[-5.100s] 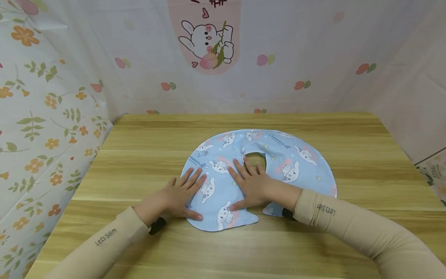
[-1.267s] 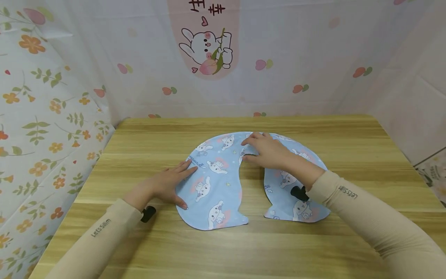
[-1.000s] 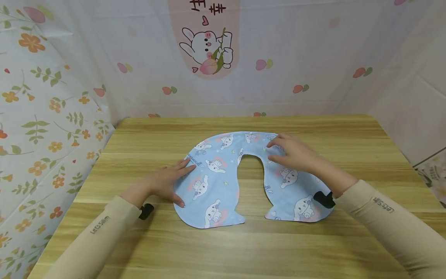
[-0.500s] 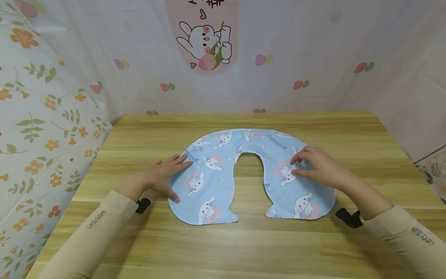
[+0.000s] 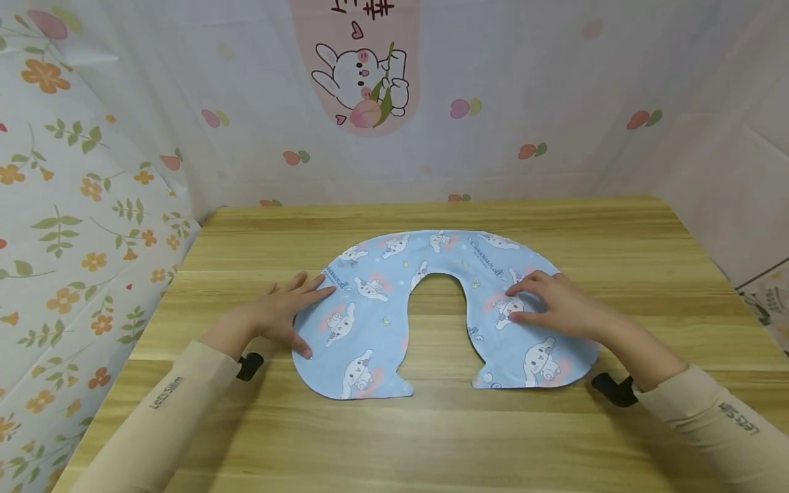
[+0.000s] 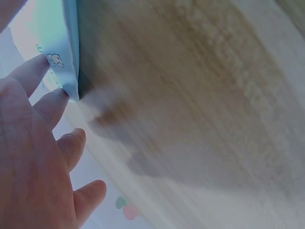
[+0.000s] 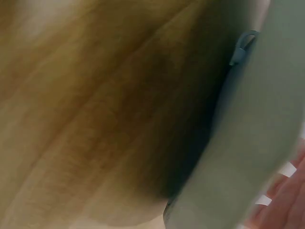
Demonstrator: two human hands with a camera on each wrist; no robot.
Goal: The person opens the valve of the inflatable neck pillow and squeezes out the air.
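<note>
A light blue U-shaped neck pillow cover [image 5: 453, 253], printed with white long-eared characters, lies flat on the table, its two ends toward me. On its left outer edge rests my left hand [image 5: 280, 309], fingers spread and thumb lower down; in the left wrist view the left hand [image 6: 28, 157] has two fingertips against the cloth edge. Over the cover's right arm, my right hand [image 5: 570, 309] touches the fabric with slightly bent, separated fingers. The right wrist view shows a zipper pull [image 7: 244, 50] at the cover's edge, with only part of the right hand [image 7: 286, 205].
The wooden table [image 5: 431, 438] extends all round the cover. White printed cloth [image 5: 542, 89] hangs behind it, and floral cloth [image 5: 74, 274] hangs at the left. A small black device [image 5: 249, 366] sits at the left wrist, another black device [image 5: 614, 389] at the right.
My right hand has moved right from the cover's middle onto its right arm. My left hand has shifted a little left with the cover's left side, and the gap between the ends has widened.
</note>
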